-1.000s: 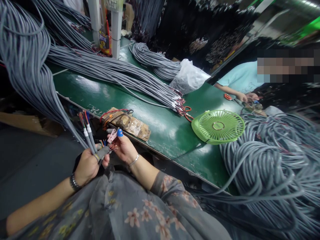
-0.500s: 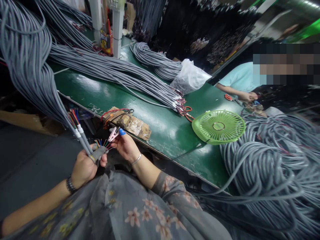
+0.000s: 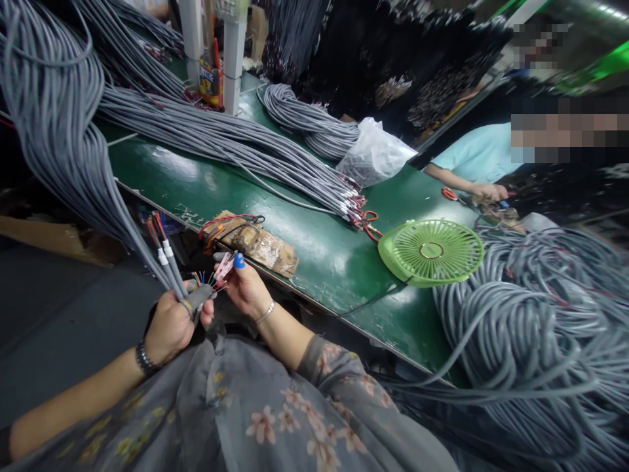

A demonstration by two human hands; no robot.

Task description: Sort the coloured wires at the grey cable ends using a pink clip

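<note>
My left hand [image 3: 173, 326] is closed round the ends of grey cables [image 3: 173, 275], just off the table's near edge. Grey covering wraps its thumb or finger, and thin coloured wires [image 3: 202, 279] fan out above it. My right hand [image 3: 248, 292] pinches a pale pink clip [image 3: 223, 267] at the fan of wires; a blue covering [image 3: 239, 261] sits on one fingertip. The clip's tip reaches the wires, but whether it grips one is too small to tell. Two cable ends with white collars [image 3: 168, 249] and bared coloured wires stick up beyond my left hand.
A cardboard-and-tape block [image 3: 268, 249] with red and black leads lies at the green table's [image 3: 314, 242] near edge. Beyond it runs a long grey cable bundle [image 3: 236, 141]. A green fan [image 3: 432, 252] and coiled cables [image 3: 531, 314] are rightward. Across the table, a co-worker's hand [image 3: 489, 192] handles something.
The pink clip has tilted and come closer to the wires at my left hand. The collared cable ends have shifted slightly right and down. Across the table, the co-worker's hand has moved a little.
</note>
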